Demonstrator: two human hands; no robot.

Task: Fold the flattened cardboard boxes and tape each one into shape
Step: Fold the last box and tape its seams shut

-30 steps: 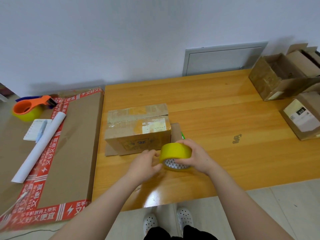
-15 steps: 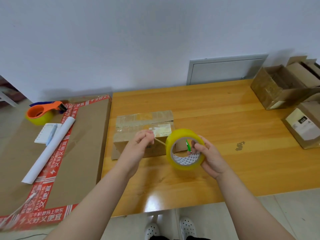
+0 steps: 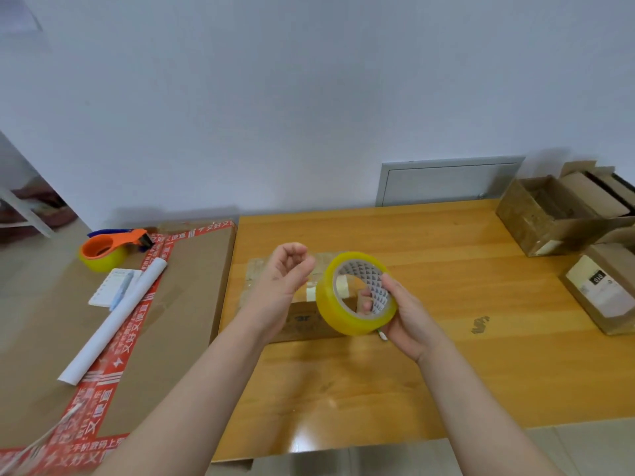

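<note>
Wooden table [image 3: 446, 269] is lying under both forearms, running out ahead of the hands and to the right of them.

Large flat cardboard sheet [image 3: 185, 304], edged in red printed tape, is lying well to the left of the left hand. It looks stiff and awkward; likely needing two hands at opposite edges.

Small cardboard box [image 3: 302, 319] is sitting on the table directly below and just beyond both hands, partly hidden by them. Old tape and a pale label are showing on top. Judged light and rigid along its edges but soft at the flaps; best taken by the side walls, with the flaps pressed flat before taping.

Tape roll [image 3: 338, 314], yellow, is being held up off the table over the box. Right hand [image 3: 409, 321] is gripping it, fingers reaching through the core and thumb on the outer face. The roll looks light and hard, the outer wrap slick, so the core is the surer hold.

Left hand [image 3: 285, 273] is hovering just left of the roll, palm up, fingers curled. Whether it is pinching a free tape end cannot be told; clear tape is thin, sticky and prone to folding on itself.
</note>
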